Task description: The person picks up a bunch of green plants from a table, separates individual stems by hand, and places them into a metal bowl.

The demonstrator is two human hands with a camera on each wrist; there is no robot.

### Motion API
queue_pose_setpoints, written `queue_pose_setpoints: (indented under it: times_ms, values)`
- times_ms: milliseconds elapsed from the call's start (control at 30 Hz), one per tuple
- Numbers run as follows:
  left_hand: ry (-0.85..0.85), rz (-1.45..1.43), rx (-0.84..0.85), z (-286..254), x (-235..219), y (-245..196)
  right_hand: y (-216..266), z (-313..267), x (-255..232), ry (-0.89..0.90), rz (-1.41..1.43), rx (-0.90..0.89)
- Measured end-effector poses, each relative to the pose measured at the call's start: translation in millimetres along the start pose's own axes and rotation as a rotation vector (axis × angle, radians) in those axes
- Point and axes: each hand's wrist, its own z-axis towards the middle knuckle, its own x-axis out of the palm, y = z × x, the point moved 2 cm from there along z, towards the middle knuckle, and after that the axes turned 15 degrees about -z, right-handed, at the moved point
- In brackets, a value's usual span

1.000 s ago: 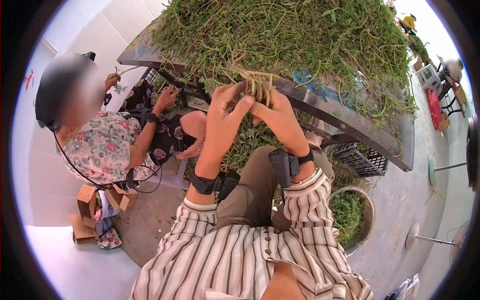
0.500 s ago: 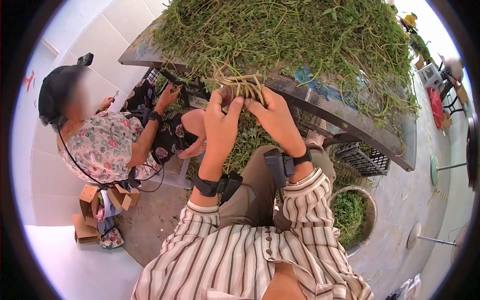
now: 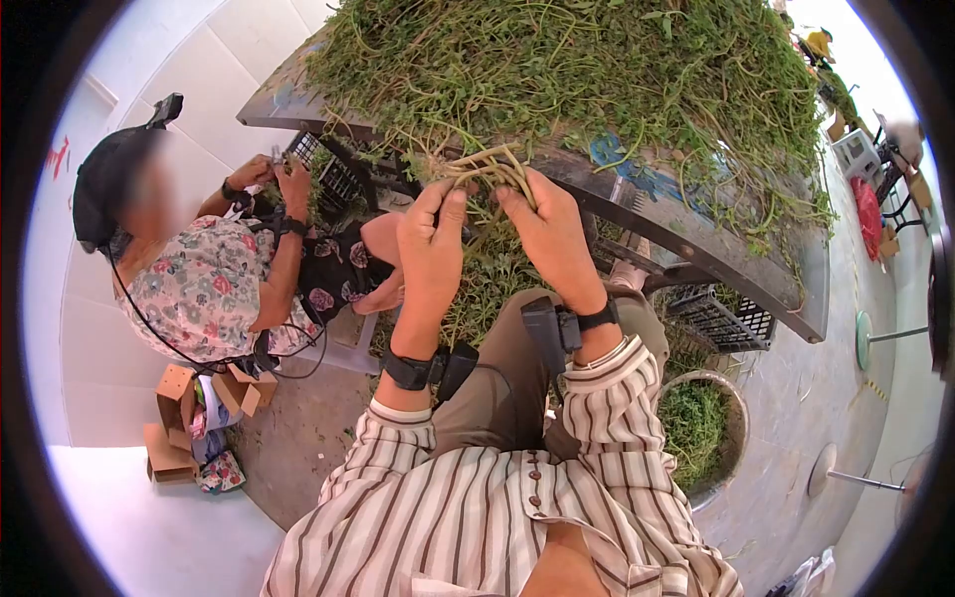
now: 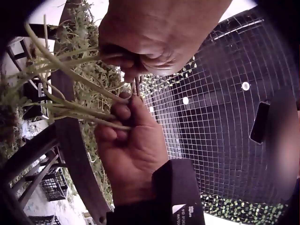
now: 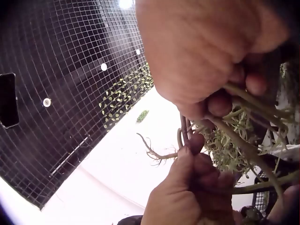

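Observation:
Both of my hands hold a small bunch of pale green plant stems point(image 3: 489, 159) at the near edge of the table. My left hand point(image 3: 433, 244) pinches stems between thumb and fingers. Opposite it, my right hand point(image 3: 553, 239) grips more of them, with a gap between the two hands. In the left wrist view, long stems point(image 4: 70, 75) stick out beyond the fingers of both hands. A thin branching root point(image 5: 159, 153) juts out beside the left thumb in the right wrist view. Fingers hide parts of the stems.
A large heap of green plants point(image 3: 567, 70) covers the table point(image 3: 696, 249). Below stand a black crate point(image 3: 721, 318) and a round tub point(image 3: 738, 428) of greens. A seated person point(image 3: 219, 269) works at left, near cardboard boxes point(image 3: 174, 453).
My hands have moved slightly left and drawn apart, with the stems now spread between them. The person at left has brought both hands together.

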Motion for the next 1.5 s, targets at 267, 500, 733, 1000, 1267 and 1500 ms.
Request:
queue_pose_setpoints:
  times_ms: [267, 500, 733, 1000, 1267, 1500]
  values:
    - [-0.030, -0.181, -0.159, 5, 2, -1, -1, 2, -1, -0.023, 0.005, -0.007]
    - [0.065, -0.576, -0.471, 7, -16, -11, -7, 2, -5, -0.052, -0.131, -0.025]
    - [0.026, -0.723, -0.256, 2, -54, -36, -12, 7, -28, -0.270, 0.109, 0.178]
    - [0.167, 0.245, -0.052, -10, -4, -35, -2, 0, -11, -0.050, 0.335, 0.261]
    - [0.281, 0.388, 0.130, -2, 11, 0, -1, 0, -9, 0.054, 0.342, 0.216]
    - [0.163, 0.332, 0.147, 4, -15, -30, 0, 3, -23, -0.055, 0.179, 0.191]
